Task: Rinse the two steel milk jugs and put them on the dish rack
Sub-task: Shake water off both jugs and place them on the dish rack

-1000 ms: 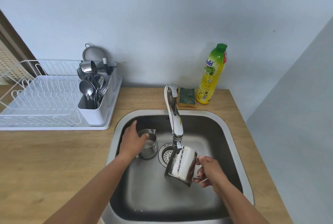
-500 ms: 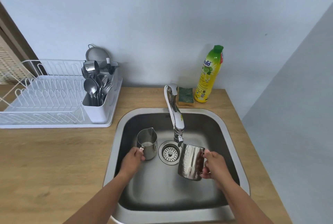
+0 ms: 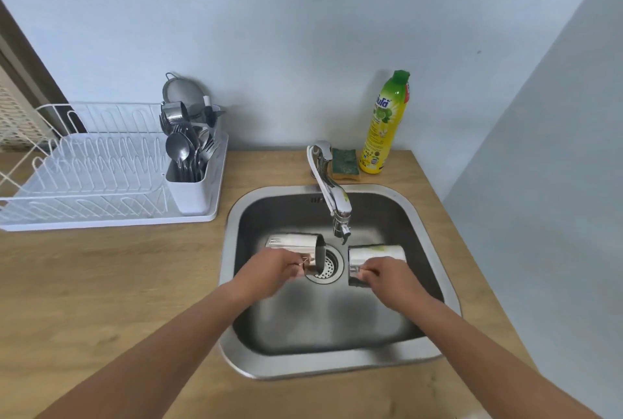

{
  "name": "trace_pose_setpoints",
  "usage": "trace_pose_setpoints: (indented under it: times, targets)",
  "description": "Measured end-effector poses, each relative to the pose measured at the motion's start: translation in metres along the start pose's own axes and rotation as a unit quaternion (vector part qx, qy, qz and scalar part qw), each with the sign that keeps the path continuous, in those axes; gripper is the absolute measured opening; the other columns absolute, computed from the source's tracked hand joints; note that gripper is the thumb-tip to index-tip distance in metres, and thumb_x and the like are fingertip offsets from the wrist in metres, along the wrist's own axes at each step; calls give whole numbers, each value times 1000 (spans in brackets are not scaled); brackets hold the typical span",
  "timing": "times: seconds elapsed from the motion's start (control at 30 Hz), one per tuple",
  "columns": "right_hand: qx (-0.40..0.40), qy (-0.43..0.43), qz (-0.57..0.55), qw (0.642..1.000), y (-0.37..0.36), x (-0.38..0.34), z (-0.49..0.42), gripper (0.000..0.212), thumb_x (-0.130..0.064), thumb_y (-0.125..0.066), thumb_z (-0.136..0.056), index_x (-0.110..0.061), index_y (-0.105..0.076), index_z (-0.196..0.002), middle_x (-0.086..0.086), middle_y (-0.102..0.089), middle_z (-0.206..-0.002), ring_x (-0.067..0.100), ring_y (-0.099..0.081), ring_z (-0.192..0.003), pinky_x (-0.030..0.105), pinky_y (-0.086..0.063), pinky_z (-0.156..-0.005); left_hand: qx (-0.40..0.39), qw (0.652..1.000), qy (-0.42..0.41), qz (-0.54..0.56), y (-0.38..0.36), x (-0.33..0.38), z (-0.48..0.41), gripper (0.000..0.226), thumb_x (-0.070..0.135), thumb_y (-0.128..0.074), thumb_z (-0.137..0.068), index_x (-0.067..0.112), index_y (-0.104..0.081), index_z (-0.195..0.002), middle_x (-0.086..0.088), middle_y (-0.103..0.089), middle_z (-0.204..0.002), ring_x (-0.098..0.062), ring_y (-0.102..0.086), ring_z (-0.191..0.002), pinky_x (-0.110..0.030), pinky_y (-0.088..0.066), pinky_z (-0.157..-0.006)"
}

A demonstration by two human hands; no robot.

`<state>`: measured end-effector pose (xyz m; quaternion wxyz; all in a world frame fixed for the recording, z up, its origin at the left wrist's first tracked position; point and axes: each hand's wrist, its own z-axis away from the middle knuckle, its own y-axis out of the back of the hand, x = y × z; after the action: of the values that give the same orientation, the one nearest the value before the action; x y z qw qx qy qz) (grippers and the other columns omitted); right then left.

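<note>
Two steel milk jugs are held on their sides over the steel sink point(image 3: 435, 287), mouths facing each other above the drain point(image 3: 325, 267). My left hand point(image 3: 274, 268) grips the handle of the left jug point(image 3: 291, 243). The right jug point(image 3: 374, 255) is gripped at its handle by my right hand point(image 3: 387, 275). The tap spout point(image 3: 338, 213) ends just above and between the jugs; no water stream shows. The white dish rack point(image 3: 87, 179) stands on the counter to the left, its plate slots bare.
A cutlery holder point(image 3: 192, 172) full of spoons and forks sits at the rack's right end, a strainer point(image 3: 182, 91) behind it. A green sponge point(image 3: 344, 162) and a yellow dish-soap bottle point(image 3: 386, 128) stand behind the sink. A wall closes the right side.
Both jugs went from upright to tipped on their sides toward the drain. My left hand lifted its jug off the sink floor. The view pulled back slightly.
</note>
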<state>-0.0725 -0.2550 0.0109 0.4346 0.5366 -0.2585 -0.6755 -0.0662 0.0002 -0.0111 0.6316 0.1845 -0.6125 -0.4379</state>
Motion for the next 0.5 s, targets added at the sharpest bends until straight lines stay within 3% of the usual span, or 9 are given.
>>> trace_pose_setpoints:
  times: [0.07,0.13,0.23,0.37,0.5]
  targets:
    - [3,39,111,993,-7,-4,6,19,-24,-57,-94,-23,-73,-83,-1,-72,-93,22,-64,-93,30,-46,-80,-27,988,-48,-147,-3,4,1,19,26,-53,-94,20,-71,-92,-2,-70,-100,-23,-63,-91,-33,-51,-77]
    - [15,100,244,964,-18,-5,15,18,-26,-55,-95,-22,-72,-100,2,-72,-106,24,-62,-105,35,-43,-92,-47,959,-99,-263,-7,5,5,22,22,-49,-94,18,-71,-99,-4,-68,-107,-25,-63,-101,-37,-54,-77]
    - [-7,137,381,914,-29,-5,23,21,-22,-53,-97,-17,-65,-113,7,-66,-119,27,-55,-118,43,-38,-98,-67,903,-146,-399,-13,8,10,28,4,-48,-92,12,-68,-110,-10,-68,-111,-29,-61,-107,-40,-55,-76]
    - [-19,182,483,856,-38,-4,36,32,-11,-56,-91,-12,-59,-122,10,-63,-124,30,-52,-118,45,-36,-99,-76,854,-183,-481,-18,7,17,34,-4,-45,-90,5,-65,-116,-15,-69,-113,-35,-61,-107,-46,-53,-89]
    - [-17,201,520,830,-37,-8,46,30,-8,-56,-89,-8,-61,-119,13,-65,-118,31,-54,-111,45,-38,-96,-92,829,-190,-518,-19,9,22,33,-3,-47,-92,6,-66,-118,-13,-68,-117,-33,-59,-110,-43,-50,-89]
